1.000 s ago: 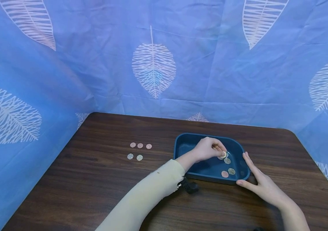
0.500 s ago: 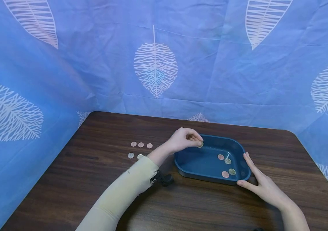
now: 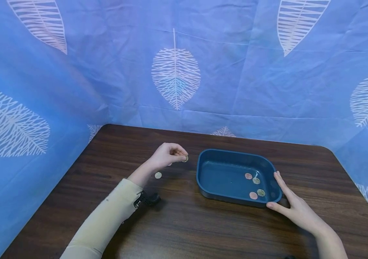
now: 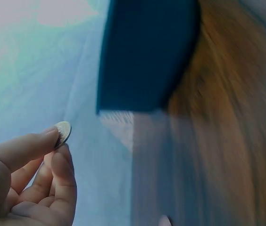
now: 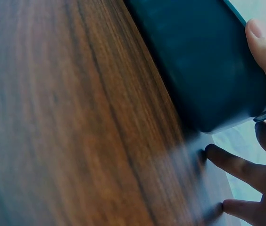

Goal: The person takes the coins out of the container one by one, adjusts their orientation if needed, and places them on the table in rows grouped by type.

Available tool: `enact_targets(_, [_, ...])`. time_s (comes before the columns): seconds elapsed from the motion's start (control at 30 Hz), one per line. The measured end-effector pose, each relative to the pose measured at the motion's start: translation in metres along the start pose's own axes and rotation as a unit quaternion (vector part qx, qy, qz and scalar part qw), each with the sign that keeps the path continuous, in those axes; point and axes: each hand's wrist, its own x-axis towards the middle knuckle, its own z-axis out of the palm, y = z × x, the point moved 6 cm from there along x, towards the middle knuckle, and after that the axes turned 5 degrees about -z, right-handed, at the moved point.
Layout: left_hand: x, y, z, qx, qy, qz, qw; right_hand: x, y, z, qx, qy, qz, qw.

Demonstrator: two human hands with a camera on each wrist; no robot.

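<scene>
My left hand [image 3: 166,156] is over the table, left of the blue tray, pinching a gold-coloured coin [image 4: 64,133] between thumb and fingertips. Below this hand a silver coin [image 3: 158,175] lies on the wood, and the edge of a copper coin [image 3: 169,164] peeks out; the hand and forearm hide the other coins there. At the right end of the blue tray [image 3: 214,195], my right hand [image 3: 297,208] rests with thumb and fingers spread, its thumb [image 5: 262,44] against the rim. Inside the tray lie several coins, among them a copper coin [image 3: 253,195] and a brassy coin [image 3: 261,192].
The dark wooden table [image 3: 184,230] ends at the back against a blue curtain [image 3: 112,72] printed with white leaves. A black strap with a small device [image 3: 146,199] sits on the left wrist.
My left hand has lifted the gold-coloured coin out of the tray and carried it left, over the coins on the table. My right hand stays at the tray's end.
</scene>
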Motion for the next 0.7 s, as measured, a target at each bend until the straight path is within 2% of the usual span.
enact_targets(0.13, [-0.008, -0.019, -0.009, 0.014, 0.001, -0.031, 0.9994, 0.0, 0.0, 0.0, 0.001, -0.001, 0.003, 1.0])
enact_targets(0.4, [-0.017, -0.042, -0.015, 0.099, -0.026, -0.042, 0.9939, 0.0, 0.001, -0.001, 0.003, 0.0, 0.003, 1.0])
enact_targets(0.57, [-0.019, -0.052, -0.012, 0.14, -0.045, -0.052, 0.9878, 0.0, 0.001, 0.0, 0.002, -0.001, 0.001, 1.0])
enact_targets(0.7, [-0.019, -0.052, -0.008, 0.154, -0.048, -0.045, 0.9859, 0.0, 0.0, 0.0, 0.001, 0.0, -0.002, 1.0])
